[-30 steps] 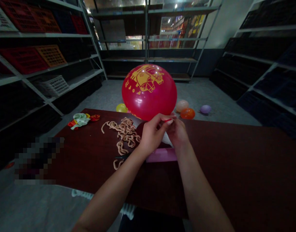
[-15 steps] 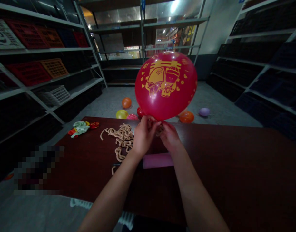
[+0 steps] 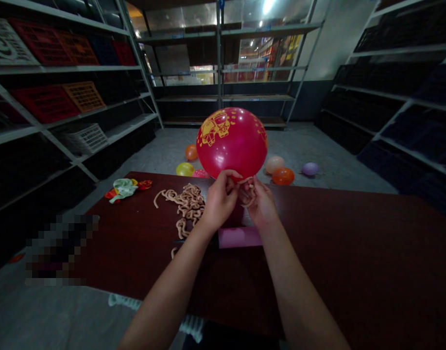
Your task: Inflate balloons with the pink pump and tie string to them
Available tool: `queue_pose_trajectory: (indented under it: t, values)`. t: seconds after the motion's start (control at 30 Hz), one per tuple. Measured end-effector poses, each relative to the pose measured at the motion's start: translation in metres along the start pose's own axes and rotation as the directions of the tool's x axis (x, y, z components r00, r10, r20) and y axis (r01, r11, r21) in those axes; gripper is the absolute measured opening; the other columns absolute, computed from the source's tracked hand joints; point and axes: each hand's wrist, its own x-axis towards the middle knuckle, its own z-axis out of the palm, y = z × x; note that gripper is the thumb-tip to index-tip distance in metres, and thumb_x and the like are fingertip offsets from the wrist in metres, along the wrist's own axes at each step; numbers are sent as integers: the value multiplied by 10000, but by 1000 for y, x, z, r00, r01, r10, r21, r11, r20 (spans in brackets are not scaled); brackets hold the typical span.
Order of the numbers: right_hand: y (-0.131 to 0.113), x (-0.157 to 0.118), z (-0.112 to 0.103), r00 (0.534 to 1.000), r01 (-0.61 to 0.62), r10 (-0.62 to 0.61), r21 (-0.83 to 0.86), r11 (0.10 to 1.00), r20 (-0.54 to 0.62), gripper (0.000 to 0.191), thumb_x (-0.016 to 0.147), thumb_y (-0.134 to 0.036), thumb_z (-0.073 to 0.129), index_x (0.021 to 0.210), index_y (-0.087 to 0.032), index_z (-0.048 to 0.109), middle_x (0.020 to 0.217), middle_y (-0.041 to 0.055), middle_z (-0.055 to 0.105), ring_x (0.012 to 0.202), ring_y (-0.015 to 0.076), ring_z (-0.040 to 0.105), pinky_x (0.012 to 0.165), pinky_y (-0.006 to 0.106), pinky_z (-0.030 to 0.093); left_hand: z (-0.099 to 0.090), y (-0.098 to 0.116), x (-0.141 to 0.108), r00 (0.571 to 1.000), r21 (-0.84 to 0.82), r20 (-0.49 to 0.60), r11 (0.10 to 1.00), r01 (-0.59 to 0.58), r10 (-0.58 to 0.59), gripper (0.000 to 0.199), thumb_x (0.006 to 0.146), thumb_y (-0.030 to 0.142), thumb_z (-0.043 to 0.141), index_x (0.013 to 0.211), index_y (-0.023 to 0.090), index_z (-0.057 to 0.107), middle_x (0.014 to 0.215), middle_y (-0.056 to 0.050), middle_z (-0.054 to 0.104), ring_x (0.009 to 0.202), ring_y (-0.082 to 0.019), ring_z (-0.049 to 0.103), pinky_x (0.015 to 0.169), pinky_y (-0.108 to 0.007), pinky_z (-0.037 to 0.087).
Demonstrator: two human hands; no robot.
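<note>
An inflated red balloon (image 3: 232, 143) with yellow printed figures floats above the table's far edge, its neck end toward me. My left hand (image 3: 223, 197) is closed at the balloon's neck, thumb and fingers pinched; the neck itself is hidden behind them. Between the fingers of my right hand (image 3: 260, 201) is a tan cord (image 3: 251, 189), curled and running across to the balloon's neck. Beyond my left wrist lies a tangled pile of similar tan cords (image 3: 188, 199). Under my hands rests a pink cylinder (image 3: 239, 237), possibly a balloon pump, partly covered by my right forearm.
Uninflated balloons (image 3: 124, 188) lie at the left of the dark wooden table (image 3: 347, 243). On the floor beyond are inflated balloons, including an orange one (image 3: 283, 176) and a purple one (image 3: 310, 168). Shelves with crates (image 3: 84, 96) stand left; more racks are behind and right.
The red balloon has dropped lower and tilted away, turning its print up and left. The cord at my right hand now shows more clearly. My hands stay close together at the neck.
</note>
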Motion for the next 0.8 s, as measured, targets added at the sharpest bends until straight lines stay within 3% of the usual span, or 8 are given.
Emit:
queue_pose_trajectory:
  t: [0.13, 0.23, 0.33, 0.43, 0.6, 0.7, 0.8]
  values:
    - [2, -1, 3, 999, 33, -33, 6, 999, -15, 324, 721, -464, 867, 718, -209, 668, 700, -50, 632, 689, 88, 614, 742, 246, 586, -1, 1, 0, 991, 206, -36, 971, -119, 129, 348, 917, 42, 520, 1235, 183, 538, 1079, -88, 629, 977, -177, 631, 866, -326, 533]
    - [6, -3, 8, 996, 91, -92, -30, 995, -19, 360, 677, -501, 885, 695, -203, 682, 720, -42, 647, 683, 81, 606, 723, 234, 581, -1, 1, -2, 994, 398, -45, 914, -75, 101, 357, 959, 74, 483, 1300, 167, 531, 1268, -159, 588, 1087, -222, 632, 902, -384, 555]
    - [12, -5, 13, 987, 154, -159, -116, 981, -34, 359, 697, -524, 863, 706, -205, 698, 788, -16, 691, 685, 85, 611, 678, 227, 562, -2, -1, -4, 996, 550, -27, 833, -56, 84, 343, 991, 104, 464, 1323, 139, 542, 1264, -172, 615, 1035, -225, 666, 829, -350, 579]
    - [15, -6, 15, 979, 186, -199, -183, 965, -52, 361, 721, -540, 837, 721, -204, 704, 805, 5, 706, 697, 103, 622, 687, 251, 563, -9, -4, -4, 991, 650, 50, 750, -126, 123, 349, 999, 107, 475, 1330, 151, 575, 1220, -142, 663, 1005, -208, 690, 831, -317, 579]
    - [13, -8, 15, 981, 186, -194, -169, 968, -33, 353, 736, -524, 836, 712, -198, 703, 791, 0, 683, 723, 100, 619, 770, 279, 577, -23, -12, 0, 958, 666, 152, 691, -281, 244, 306, 995, 153, 550, 1291, 173, 623, 1092, -96, 702, 974, -192, 692, 855, -296, 561]
    - [11, -10, 15, 977, 210, -214, -171, 963, -4, 358, 764, -524, 820, 689, -199, 688, 779, -3, 672, 734, 103, 623, 805, 295, 578, -24, -14, 4, 955, 689, 139, 666, -284, 264, 187, 1006, 196, 549, 1165, 164, 644, 1016, -81, 690, 932, -189, 681, 812, -282, 550]
    - [9, -9, 15, 971, 234, -240, -192, 953, -6, 342, 785, -511, 805, 697, -205, 680, 792, 0, 675, 747, 106, 625, 797, 292, 572, -21, -9, 6, 967, 729, 145, 637, -249, 212, 144, 1030, 238, 509, 1060, 159, 626, 971, -78, 670, 856, -180, 667, 739, -263, 535]
